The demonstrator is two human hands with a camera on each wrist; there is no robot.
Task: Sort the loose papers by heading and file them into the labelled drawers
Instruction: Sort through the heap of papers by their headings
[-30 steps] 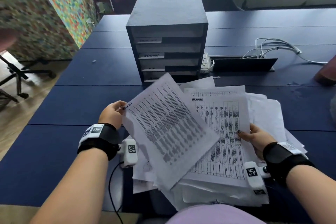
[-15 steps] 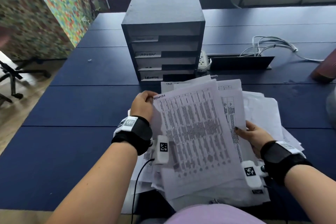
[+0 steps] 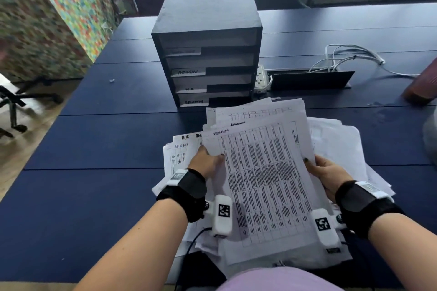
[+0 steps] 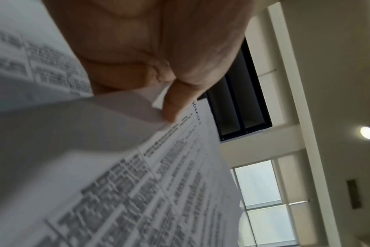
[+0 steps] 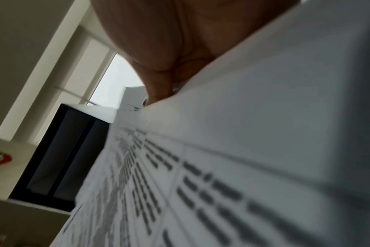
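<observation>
A dark drawer unit point(image 3: 208, 38) stands on the blue table, its lower drawers labelled ADMIN point(image 3: 188, 71), H.R and one more. In front of it lies a loose pile of white papers point(image 3: 335, 149). A printed sheet headed ADMIN point(image 3: 264, 184) lies on top of a held bundle. My left hand point(image 3: 209, 163) pinches its left edge, thumb point(image 4: 171, 107) on top. At the right edge my right hand point(image 3: 327, 171) grips the bundle, thumb point(image 5: 161, 93) pressing the top sheet point(image 5: 243, 150). The fingers under the paper are hidden.
Sheets headed H.R and a third heading point(image 3: 182, 149) poke out left of the bundle. Behind the drawers are a power strip point(image 3: 260, 78), a dark cable tray point(image 3: 309, 79) and white cables point(image 3: 350, 56). A brown object point(image 3: 423, 85) sits at the right edge. Chairs stand beyond the table point(image 3: 94, 149).
My left hand has swung the tilted ADMIN sheet to the right and squared it on top of the bundle in my right hand. The right hand has stayed in place.
</observation>
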